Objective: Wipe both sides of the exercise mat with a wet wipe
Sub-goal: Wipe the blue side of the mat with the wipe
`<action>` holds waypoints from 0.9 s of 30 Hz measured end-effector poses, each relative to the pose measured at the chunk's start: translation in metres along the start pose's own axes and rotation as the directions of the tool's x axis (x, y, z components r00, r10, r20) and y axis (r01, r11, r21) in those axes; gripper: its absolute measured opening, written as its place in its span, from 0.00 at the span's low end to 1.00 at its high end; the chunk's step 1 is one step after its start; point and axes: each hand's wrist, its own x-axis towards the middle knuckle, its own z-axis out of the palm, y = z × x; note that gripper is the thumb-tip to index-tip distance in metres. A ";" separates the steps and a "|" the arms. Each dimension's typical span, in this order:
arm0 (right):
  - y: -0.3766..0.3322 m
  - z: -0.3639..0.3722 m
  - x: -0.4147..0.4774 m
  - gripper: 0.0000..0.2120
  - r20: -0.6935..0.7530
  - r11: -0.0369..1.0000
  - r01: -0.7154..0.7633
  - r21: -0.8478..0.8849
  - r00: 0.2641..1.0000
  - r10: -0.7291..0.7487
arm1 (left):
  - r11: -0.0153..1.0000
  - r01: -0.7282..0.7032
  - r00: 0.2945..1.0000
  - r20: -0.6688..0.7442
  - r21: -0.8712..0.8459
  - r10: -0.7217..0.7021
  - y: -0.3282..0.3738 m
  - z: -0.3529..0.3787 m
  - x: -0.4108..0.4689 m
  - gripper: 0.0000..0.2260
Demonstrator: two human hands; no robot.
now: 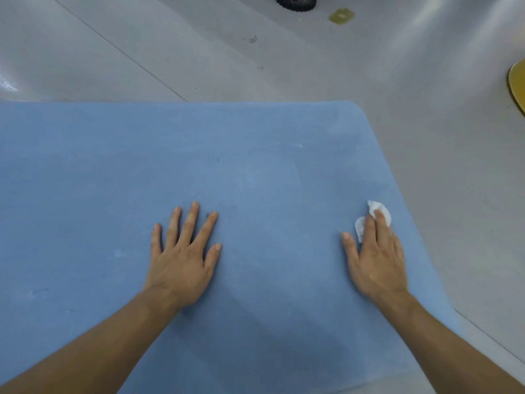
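Exercise mat [255, 166], blue, lies flat on the grey floor [426, 109]. The left hand [181, 263] rests palm-down near the mat's middle, its fingers straight and spread apart. At 3 o'clock, close to the mat's right edge, the right hand [377, 260] presses a crumpled white wet wipe [375, 206] onto the surface, fingers straight and together on top, thumb held apart. A black ridged object [295, 2] sits at 12 o'clock, and a yellow disc [518, 86] at 2 o'clock.

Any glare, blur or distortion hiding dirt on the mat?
Head view: glare streaks on the floor top right and far left, none on the mat; right hand and wipe slightly soft, left hand sharp; faint arm shadows on mat; wide-angle bows its right edge.
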 end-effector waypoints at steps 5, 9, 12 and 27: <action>-0.036 0.005 -0.024 0.47 0.018 0.990 0.084 0.112 0.996 -0.086 | 1.000 -0.012 1.000 -0.023 0.008 0.012 0.000 0.003 0.000 0.32; -0.101 0.008 -0.075 0.43 0.085 0.914 0.344 0.217 0.926 -0.369 | 1.000 -0.007 1.000 -0.030 0.001 0.007 0.000 0.004 0.000 0.31; -0.129 0.008 -0.099 0.39 0.097 0.838 0.493 0.231 0.846 -0.524 | 1.000 -0.007 1.000 -0.017 0.000 0.007 0.001 0.003 0.001 0.32; 0.013 -0.006 -0.008 0.45 0.003 0.980 -0.131 0.149 0.991 0.132 | 0.998 0.031 0.998 -0.048 -0.049 -0.033 0.009 0.001 -0.003 0.32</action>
